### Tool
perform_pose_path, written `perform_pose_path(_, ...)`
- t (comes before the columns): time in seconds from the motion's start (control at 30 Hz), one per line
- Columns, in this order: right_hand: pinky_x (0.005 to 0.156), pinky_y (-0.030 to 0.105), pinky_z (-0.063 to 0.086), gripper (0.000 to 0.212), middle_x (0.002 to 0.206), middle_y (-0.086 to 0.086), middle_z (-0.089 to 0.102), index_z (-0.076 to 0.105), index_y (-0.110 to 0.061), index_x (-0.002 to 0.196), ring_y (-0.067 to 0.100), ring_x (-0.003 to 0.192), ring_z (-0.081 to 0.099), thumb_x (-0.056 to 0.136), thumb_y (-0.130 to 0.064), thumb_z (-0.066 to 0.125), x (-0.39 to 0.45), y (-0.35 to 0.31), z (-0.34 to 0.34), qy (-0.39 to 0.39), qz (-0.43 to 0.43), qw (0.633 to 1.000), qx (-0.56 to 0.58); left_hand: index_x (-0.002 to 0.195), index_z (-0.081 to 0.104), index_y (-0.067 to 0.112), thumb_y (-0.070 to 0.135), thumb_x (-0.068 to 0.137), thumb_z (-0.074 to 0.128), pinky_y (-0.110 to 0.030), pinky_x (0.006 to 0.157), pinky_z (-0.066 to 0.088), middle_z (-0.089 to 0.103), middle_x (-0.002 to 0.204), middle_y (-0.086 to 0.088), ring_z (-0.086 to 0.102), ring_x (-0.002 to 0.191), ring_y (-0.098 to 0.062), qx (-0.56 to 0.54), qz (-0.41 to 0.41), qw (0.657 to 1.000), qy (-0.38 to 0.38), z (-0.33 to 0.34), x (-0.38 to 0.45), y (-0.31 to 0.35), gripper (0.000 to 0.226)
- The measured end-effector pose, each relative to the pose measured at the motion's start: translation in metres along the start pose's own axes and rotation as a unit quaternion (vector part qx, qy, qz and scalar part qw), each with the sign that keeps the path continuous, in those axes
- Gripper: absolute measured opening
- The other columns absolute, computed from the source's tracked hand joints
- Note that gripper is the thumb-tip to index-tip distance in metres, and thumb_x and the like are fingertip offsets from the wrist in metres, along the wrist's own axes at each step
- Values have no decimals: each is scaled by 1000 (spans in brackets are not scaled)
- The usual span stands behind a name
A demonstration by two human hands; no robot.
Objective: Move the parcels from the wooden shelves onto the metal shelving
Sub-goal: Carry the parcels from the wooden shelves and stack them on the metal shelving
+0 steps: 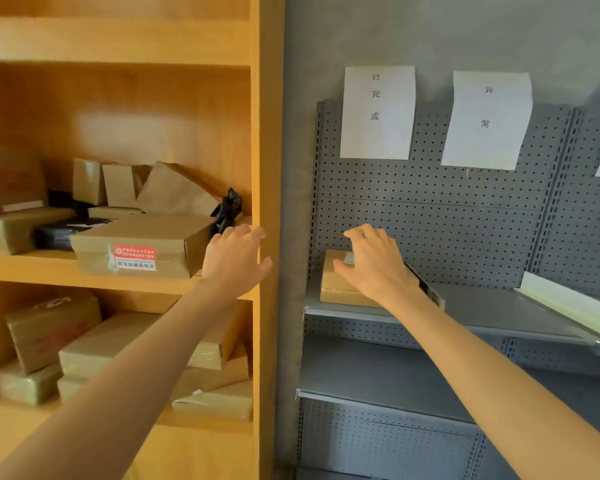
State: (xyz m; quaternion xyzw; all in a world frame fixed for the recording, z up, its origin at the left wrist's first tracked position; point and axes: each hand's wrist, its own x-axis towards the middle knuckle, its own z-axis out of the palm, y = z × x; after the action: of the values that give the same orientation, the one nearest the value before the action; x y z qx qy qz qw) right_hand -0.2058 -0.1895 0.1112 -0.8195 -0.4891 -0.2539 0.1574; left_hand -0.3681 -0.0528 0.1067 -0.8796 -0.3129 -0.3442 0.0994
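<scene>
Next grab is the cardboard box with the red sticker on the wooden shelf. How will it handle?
The box with the red sticker looks stiff: flat faces, crisp corners, so it should lift without sagging. Flat and low, it is unlikely to tip or roll. It overhangs the wooden shelf edge, giving the left hand an easy grip. Its taped front may be slick.

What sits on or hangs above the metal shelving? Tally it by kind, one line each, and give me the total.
Paper sheets: 3 (the third is cut off at the right edge)
Brown parcel: 1
White flat item: 1
Total: 5
</scene>
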Motion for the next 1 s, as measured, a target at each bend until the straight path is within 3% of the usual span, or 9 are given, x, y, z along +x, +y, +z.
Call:
perform_pose_path(0.13, 104, 35, 32, 58, 140, 7, 43, 39, -13, 142, 26, 128, 40, 94, -43, 52, 3, -69, 3, 0, -19, 1000, 9, 129, 50, 19, 38, 92, 52, -33, 88, 45, 61, 119, -3, 56, 108, -23, -6, -17, 1000, 8, -23, -24, -60, 41)
perform_pose_path(0.27, 104, 35, 34, 57, 139, 7, 45, 40, -14, 140, 25, 128, 41, 93, -44, 54, 9, -153, 20, -5, -33, 999, 32, 135, 43, 23, 40, 91, 56, -35, 95, 42, 55, 131, -1, 50, 120, -22, 24, -49, 998, -13, -41, -48, -139, 49)
perform_pose_path(0.57, 103, 33, 35, 59, 136, 5, 47, 40, -15, 138, 23, 125, 43, 90, -43, 59, 29, -322, 78, -18, -57, 995, 76, 139, 40, 23, 44, 91, 56, -37, 101, 40, 49, 138, -2, 46, 126, -22, 90, -115, 987, -62, -62, -96, -309, 55)
perform_pose_path(0.7, 103, 33, 33, 62, 137, 4, 45, 37, -16, 140, 21, 126, 41, 90, -44, 60, 51, -372, 95, -19, -82, 993, 84, 137, 43, 24, 43, 90, 57, -38, 102, 39, 50, 139, 0, 46, 127, -20, 82, -127, 987, -56, -56, -100, -368, 53)
perform_pose_path(0.83, 105, 35, 29, 71, 141, 8, 39, 32, -15, 143, 26, 128, 35, 86, -43, 64, 85, -402, 112, 2, -121, 991, 58, 136, 44, 22, 44, 90, 56, -35, 94, 44, 55, 129, -2, 52, 117, -21, 82, -125, 988, -47, -44, -86, -411, 53)
perform_pose_path(0.9, 110, 38, 24, 83, 148, 9, 30, 23, -16, 147, 28, 136, 26, 84, -47, 65, 103, -409, 123, -3, -135, 991, 23, 139, 39, 23, 47, 89, 57, -33, 92, 44, 54, 129, -2, 51, 117, -22, 82, -118, 988, -49, -34, -72, -426, 59)
perform_pose_path(1.0, 116, 44, 14, 99, 156, 9, 19, 9, -19, 151, 30, 143, 14, 79, -54, 67, 127, -412, 143, -20, -139, 990, -11, 146, 25, 25, 53, 85, 59, -36, 102, 38, 43, 141, -3, 42, 127, -23, 83, -84, 991, -66, -15, -46, -440, 75)
